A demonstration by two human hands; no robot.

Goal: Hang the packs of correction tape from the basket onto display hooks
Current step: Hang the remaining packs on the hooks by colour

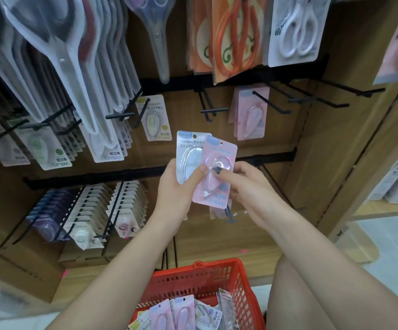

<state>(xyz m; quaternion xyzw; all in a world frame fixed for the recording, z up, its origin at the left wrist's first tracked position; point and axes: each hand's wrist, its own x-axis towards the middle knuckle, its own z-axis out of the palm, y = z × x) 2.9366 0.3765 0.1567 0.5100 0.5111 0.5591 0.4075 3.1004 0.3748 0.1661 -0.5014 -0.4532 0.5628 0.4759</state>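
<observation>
Stock in hand: two blister-carded packs of correction tape, held up in front of the wooden display board.

Item 1, pale blue card pack with clear teardrop blister (188,156): gripped in my left hand (177,186), fingers behind the card, thumb curled across the front and reaching onto the pink pack that overlaps it.

Item 2, pink card pack with clear blister and "Campus" lettering (217,172): lies over the right side of the blue pack, tilted. My right hand (248,186) pinches its right edge, index finger with dark nail pressed on the blister.

Item 3, red plastic lattice shopping basket (217,277): low at the bottom edge of the view, beside my bare knee. Holds further loose packs (183,313), pink, blue and yellow-green cards, lying flat and overlapping.

Item 4, black wire display hooks on the board. Pink tape packs (250,115) already hang on one hook, above and right of my hands. One yellow-spotted tape pack (155,117) hangs above left. Bare hook (213,110) between those two.

Item 5, upper row: clear-packed scissors (69,67), orange-handled scissors (238,34), white-handled scissors (298,27).

Item 6, lower left row: dense ranks of white-carded tape packs (126,210).
</observation>
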